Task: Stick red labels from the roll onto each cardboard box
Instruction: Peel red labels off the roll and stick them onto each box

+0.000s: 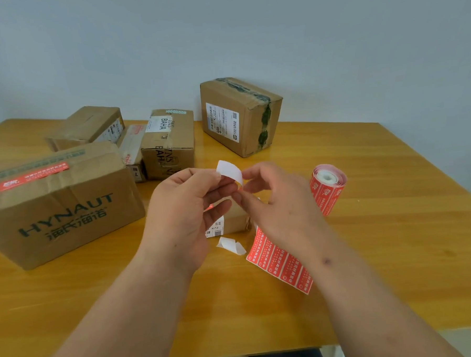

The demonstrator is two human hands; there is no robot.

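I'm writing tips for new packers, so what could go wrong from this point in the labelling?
1. Both hands, left hand and right hand, pinch a curled label piece in mid-air; it may fold and stick to itself or to the fingers.
2. The small box below is mostly hidden by the hands, so placement could go crooked.
3. The loose label strip and backing scrap could get brushed aside.

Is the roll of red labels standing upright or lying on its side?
Upright. The roll of red labels stands on end on the table, its white core hole facing up.
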